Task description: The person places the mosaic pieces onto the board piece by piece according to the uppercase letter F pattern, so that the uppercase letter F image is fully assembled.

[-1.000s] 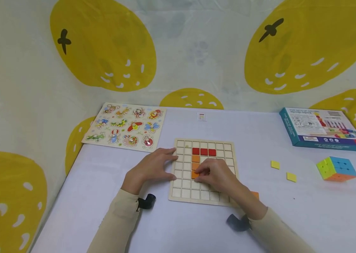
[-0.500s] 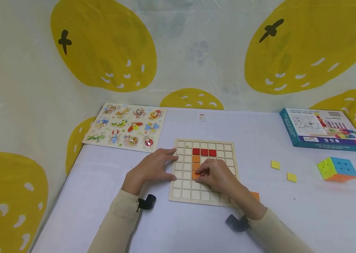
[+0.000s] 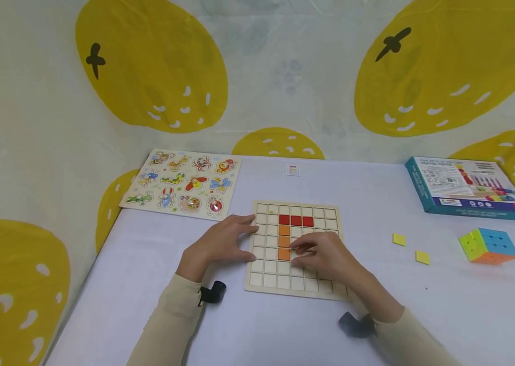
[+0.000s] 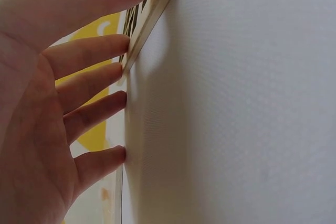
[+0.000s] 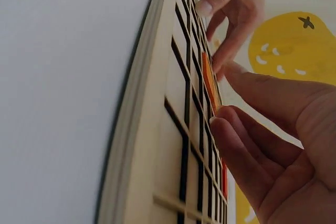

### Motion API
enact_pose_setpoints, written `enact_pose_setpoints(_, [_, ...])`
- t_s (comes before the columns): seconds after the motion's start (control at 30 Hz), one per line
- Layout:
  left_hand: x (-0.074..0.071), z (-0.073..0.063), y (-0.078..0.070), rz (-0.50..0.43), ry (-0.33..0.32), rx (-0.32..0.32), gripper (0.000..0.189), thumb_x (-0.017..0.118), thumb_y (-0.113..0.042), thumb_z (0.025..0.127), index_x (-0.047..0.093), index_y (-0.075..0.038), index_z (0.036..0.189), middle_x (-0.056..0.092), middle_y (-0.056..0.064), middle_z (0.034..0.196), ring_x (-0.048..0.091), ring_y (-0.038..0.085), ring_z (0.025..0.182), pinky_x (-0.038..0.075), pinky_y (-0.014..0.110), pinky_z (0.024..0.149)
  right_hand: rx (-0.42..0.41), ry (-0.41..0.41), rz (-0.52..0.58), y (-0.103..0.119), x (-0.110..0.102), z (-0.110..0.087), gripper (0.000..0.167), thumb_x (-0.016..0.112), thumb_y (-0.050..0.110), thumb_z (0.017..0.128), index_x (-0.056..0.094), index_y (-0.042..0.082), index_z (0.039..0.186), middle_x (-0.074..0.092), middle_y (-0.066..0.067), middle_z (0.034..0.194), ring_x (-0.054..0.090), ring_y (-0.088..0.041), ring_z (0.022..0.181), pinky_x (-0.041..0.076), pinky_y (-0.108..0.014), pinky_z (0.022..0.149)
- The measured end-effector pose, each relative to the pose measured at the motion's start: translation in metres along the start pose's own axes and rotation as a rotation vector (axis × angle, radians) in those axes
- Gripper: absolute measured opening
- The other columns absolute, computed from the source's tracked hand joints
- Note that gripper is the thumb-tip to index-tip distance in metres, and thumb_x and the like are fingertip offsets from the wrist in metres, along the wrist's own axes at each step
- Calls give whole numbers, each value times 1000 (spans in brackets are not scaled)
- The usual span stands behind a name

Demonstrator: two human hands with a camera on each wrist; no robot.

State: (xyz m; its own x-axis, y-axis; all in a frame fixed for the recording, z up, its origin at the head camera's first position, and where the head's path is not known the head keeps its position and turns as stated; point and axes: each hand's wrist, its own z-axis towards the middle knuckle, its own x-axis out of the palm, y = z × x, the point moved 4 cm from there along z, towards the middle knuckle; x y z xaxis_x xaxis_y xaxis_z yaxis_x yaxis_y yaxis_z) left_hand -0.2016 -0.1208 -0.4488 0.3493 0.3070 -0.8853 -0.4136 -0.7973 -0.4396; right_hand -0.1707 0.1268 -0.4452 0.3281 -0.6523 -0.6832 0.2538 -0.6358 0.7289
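Orange tile (image 3: 284, 253), lowest of three, lies in a cell of the wooden board (image 3: 283, 280), left of centre, toward the near edge from the red tiles (image 3: 296, 220). Can't tell if it's fully seated. I've got the left hand (image 3: 217, 241) relaxed, fingers spread, touching the board's left edge. Right hand (image 3: 326, 256) is just beside the tile, fingers half bent, apart from the thumb, grasping nothing I can see. I'd judge the step as setting tiles into cells, this one about done; next move probably calls for lifting away, maybe toward the yellow tiles (image 3: 398, 239) on the surface (image 3: 353, 193) beyond the board's right edge. Tile looks square, sides along the grid, no long axis; orange column runs far edge to near edge.
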Motion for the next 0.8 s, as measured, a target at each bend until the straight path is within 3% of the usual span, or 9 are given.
enact_pose_setpoints(0.23, [0, 0, -1, 5, 6, -5, 70, 84, -41, 80, 62, -19, 143, 42, 0, 164, 41, 25, 151, 42, 46, 120, 69, -60, -87, -19, -30, -30, 37, 90, 23, 76, 78, 19, 110, 75, 4, 103, 61, -17, 93, 52, -19, 73])
enact_pose_setpoints(0.57, [0, 0, -2, 5, 11, -15, 71, 84, -41, 80, 61, -19, 143, 41, -1, 164, 41, 25, 151, 41, 46, 121, 162, -69, -179, -57, -63, -76, 47, 90, 40, 73, 75, 24, 114, 75, 8, 110, 58, -8, 96, 49, -19, 74])
enact_pose_setpoints(0.8, [1, 1, -1, 11, 9, -13, 71, 83, -42, 80, 61, -19, 143, 42, -1, 164, 41, 25, 151, 42, 45, 121, 237, -47, -219, -77, -68, -102, 47, 90, 42, 74, 75, 24, 115, 75, 7, 113, 59, -4, 95, 51, -16, 77])
